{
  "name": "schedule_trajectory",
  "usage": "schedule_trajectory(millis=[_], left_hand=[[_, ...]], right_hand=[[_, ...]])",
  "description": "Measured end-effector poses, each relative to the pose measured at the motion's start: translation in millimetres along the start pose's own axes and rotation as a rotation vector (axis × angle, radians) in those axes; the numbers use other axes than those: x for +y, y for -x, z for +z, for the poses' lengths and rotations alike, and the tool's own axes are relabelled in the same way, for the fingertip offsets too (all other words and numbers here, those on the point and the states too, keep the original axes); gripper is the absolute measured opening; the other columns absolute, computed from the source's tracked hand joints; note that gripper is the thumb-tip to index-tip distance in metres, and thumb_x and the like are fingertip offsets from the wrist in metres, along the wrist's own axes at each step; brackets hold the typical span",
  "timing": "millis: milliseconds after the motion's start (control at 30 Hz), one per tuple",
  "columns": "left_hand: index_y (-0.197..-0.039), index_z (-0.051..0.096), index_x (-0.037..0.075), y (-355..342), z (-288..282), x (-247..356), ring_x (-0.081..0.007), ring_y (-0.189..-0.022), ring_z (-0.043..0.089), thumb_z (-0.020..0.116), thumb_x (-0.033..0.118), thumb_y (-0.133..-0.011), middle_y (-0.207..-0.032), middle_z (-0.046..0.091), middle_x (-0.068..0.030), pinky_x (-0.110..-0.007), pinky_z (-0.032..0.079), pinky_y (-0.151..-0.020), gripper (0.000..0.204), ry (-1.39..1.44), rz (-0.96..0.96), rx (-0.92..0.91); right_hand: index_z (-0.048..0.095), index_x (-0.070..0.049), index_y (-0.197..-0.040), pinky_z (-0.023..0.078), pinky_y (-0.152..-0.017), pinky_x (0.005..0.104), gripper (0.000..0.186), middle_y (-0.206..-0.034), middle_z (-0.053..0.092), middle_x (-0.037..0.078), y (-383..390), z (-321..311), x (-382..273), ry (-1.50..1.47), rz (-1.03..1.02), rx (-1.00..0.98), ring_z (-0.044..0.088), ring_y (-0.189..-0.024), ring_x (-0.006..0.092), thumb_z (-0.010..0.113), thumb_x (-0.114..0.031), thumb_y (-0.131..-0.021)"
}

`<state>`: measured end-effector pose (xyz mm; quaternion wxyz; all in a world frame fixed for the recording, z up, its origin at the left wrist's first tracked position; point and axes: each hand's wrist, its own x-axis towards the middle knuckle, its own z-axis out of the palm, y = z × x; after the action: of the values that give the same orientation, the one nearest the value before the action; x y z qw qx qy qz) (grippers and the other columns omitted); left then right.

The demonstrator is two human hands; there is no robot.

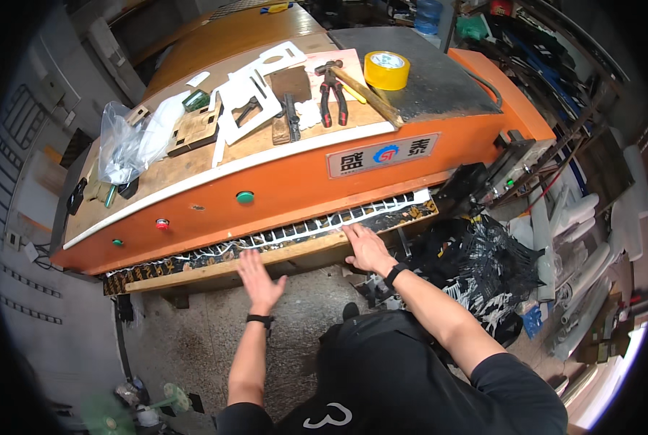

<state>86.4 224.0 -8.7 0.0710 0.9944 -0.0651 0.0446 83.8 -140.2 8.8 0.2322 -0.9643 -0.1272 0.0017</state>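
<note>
My left hand (pixel 259 281) is open, fingers spread, at the front edge of a long wooden strip (pixel 186 277). Further right, my right hand (pixel 368 250) lies open and flat, its fingertips on the same strip. Just behind the strip runs a dark patterned board (pixel 295 241) carrying a white ladder-like strip (pixel 266 238). Both sit in the slot below the orange machine front (pixel 280 181). Neither hand holds anything. A black band circles each wrist.
On the machine top lie pliers (pixel 333 100), a hammer (pixel 364 90), a yellow tape roll (pixel 386 71), white cut-out sheets (pixel 248 105) and a clear plastic bag (pixel 125 145). Green and red buttons (pixel 162 225) stick out in front. Black scrap (pixel 476 261) is heaped at right.
</note>
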Motion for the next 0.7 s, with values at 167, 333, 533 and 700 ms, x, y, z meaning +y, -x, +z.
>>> schedule_trajectory(millis=[167,333,533,700], left_hand=[[-0.164,0.030,-0.009,-11,12,95,-0.0475,-0.161,0.027,0.093,0.037,-0.075,-0.166,0.038,-0.0309,-0.059,0.013,-0.137,0.119,0.122,0.105,0.036],[-0.147,0.054,-0.003,-17,9,94,-0.0447,-0.144,0.047,0.092,0.028,-0.075,-0.147,0.057,-0.0244,-0.054,0.035,-0.128,0.087,0.235,0.076,0.140],[-0.125,0.073,0.002,-23,9,76,-0.0385,-0.129,0.061,0.082,0.038,-0.093,-0.130,0.070,-0.0195,-0.051,0.046,-0.112,0.049,0.240,0.132,0.064],[-0.101,0.076,0.001,-40,29,90,-0.0386,-0.118,0.066,0.080,0.038,-0.096,-0.112,0.074,-0.0203,-0.051,0.048,-0.103,0.038,0.128,0.023,0.002]], right_hand=[[0.052,-0.004,-0.154,0.041,-0.119,0.0510,0.093,-0.149,0.057,0.021,-1,-4,-5,0.100,0.094,-0.005,0.052,-0.139,0.0397,0.093,-0.033,-0.076],[0.057,-0.002,-0.148,0.043,-0.112,0.0551,0.091,-0.143,0.060,0.020,-5,-8,-13,0.016,0.163,0.024,0.054,-0.132,0.0417,0.093,-0.043,-0.075],[0.057,-0.001,-0.150,0.037,-0.123,0.0555,0.095,-0.159,0.053,0.023,1,-3,-7,0.034,0.211,-0.172,0.048,-0.146,0.0415,0.091,-0.053,-0.079],[0.058,0.001,-0.147,0.041,-0.118,0.0566,0.092,-0.148,0.058,0.023,26,16,4,-0.026,0.154,-0.119,0.050,-0.142,0.0447,0.091,-0.052,-0.079]])
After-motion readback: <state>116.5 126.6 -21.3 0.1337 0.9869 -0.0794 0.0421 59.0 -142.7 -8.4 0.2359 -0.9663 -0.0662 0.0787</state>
